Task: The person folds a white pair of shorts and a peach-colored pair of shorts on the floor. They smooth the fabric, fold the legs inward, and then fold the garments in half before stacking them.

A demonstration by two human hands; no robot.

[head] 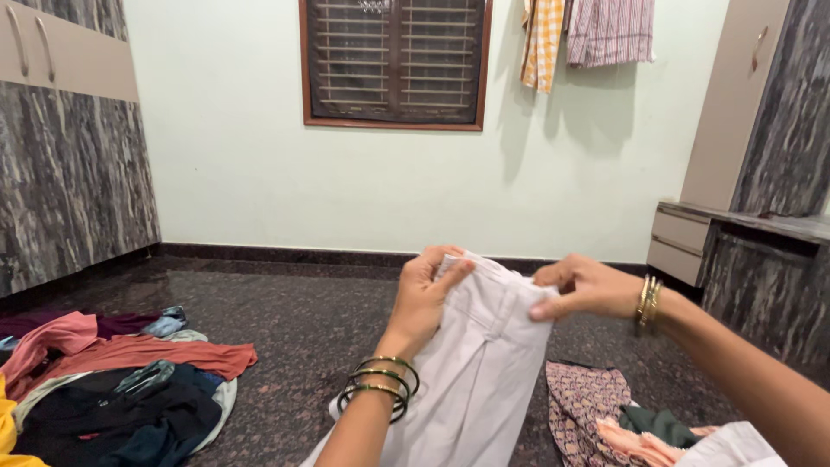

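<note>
Here, the left hand (424,298) has a closed grip on the top edge of the white garment (475,380), the right hand (584,287) pinching the same edge just beside it, cloth hanging above the dark floor (294,320); clothes pile (112,389) lies left.

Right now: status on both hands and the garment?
Left hand and right hand both grip the white garment at its top edge, held up. Clothes pile on floor at left, patterned cloth at right, both apart.

Single head-worn view, close over the hands (501,294), facing the window (395,60) wall.
</note>
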